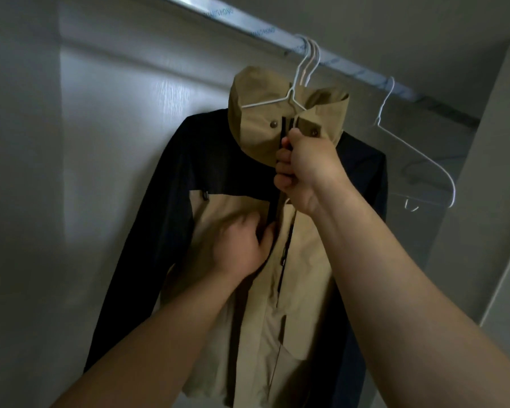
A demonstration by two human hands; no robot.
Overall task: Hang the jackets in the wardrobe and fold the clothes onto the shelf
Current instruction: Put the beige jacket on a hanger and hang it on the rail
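Observation:
A tan and black hooded jacket hangs on a white wire hanger hooked over the wardrobe's metal rail. My right hand grips the jacket's front at the zipper, just below the collar snaps. Lower down, my left hand holds the left front panel beside the zipper, with the thumb at the edge. Behind the jacket hangs a dark garment, of which only the right shoulder shows.
An empty white wire hanger hangs on the rail to the right. More hanger hooks crowd the rail above the jacket. The wardrobe's pale back wall lies to the left, and a side panel stands at the right.

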